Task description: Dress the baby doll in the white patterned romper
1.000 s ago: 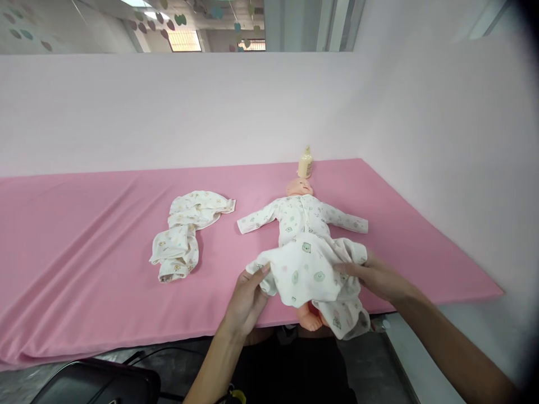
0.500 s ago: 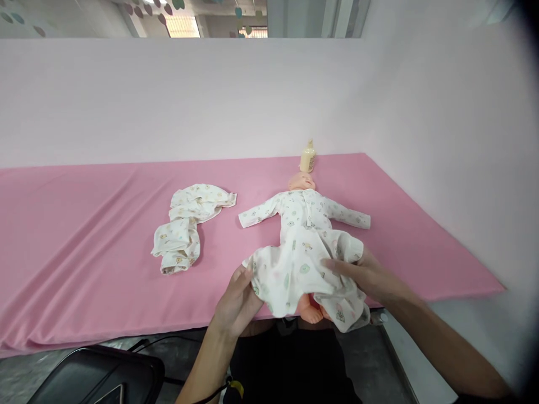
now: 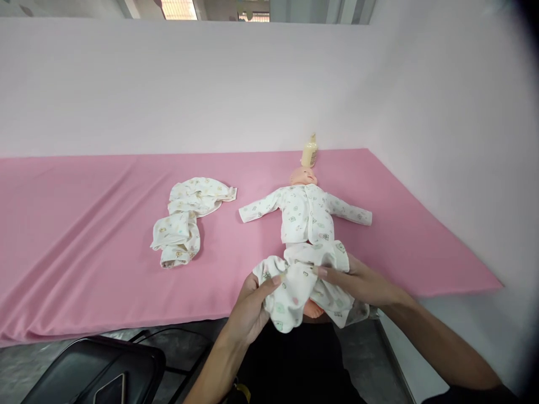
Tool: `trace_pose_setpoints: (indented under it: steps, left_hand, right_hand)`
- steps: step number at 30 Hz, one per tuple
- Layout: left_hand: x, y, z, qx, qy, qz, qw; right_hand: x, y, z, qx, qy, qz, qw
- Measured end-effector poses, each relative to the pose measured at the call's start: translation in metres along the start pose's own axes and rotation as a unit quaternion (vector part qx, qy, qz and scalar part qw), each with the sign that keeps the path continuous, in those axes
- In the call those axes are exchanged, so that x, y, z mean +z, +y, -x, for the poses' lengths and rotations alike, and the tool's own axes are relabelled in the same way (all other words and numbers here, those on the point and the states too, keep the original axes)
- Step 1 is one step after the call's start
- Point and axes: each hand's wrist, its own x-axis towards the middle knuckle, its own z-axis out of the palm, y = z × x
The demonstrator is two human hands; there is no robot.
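A baby doll (image 3: 303, 176) lies on its back on the pink-covered table, dressed in a white printed long-sleeved top (image 3: 307, 213) with both sleeves spread out. Over its lower body I hold white printed baby pants (image 3: 290, 292), bunched up, with one leg hanging on each side. My left hand (image 3: 252, 306) grips the left part of the pants, thumb on top. My right hand (image 3: 357, 280) pinches the cloth near the waist on the right. One bare foot (image 3: 312, 309) of the doll shows between the pant legs; the rest of its legs is hidden.
Another white printed garment (image 3: 185, 219) lies crumpled to the left on the pink sheet (image 3: 105, 235). A cream pump bottle (image 3: 309, 152) stands behind the doll's head. White walls bound the back and right. A black chair (image 3: 96, 370) with a phone (image 3: 110, 390) is at lower left.
The pants have been drawn down and gathered between my hands, uncovering the top's lower hem. My left hand has moved right, with its thumb now over the cloth. The view has tilted slightly down.
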Motion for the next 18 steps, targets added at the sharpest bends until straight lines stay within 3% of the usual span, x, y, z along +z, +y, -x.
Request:
trace_pose_setpoints:
  steps: [5, 12, 18]
  left_hand:
    - [0.005, -0.010, -0.005, 0.020, -0.008, 0.023, 1.000]
    - [0.010, -0.006, -0.006, 0.081, 0.038, 0.089, 0.992]
    - [0.010, -0.012, -0.003, 0.035, -0.007, 0.106, 0.994]
  right_hand:
    - [0.005, 0.002, -0.004, 0.001, 0.026, -0.049, 0.998]
    - [0.008, 0.009, -0.003, -0.005, 0.039, -0.032, 0.999]
    - [0.007, 0.014, -0.005, 0.019, -0.013, -0.052, 0.998]
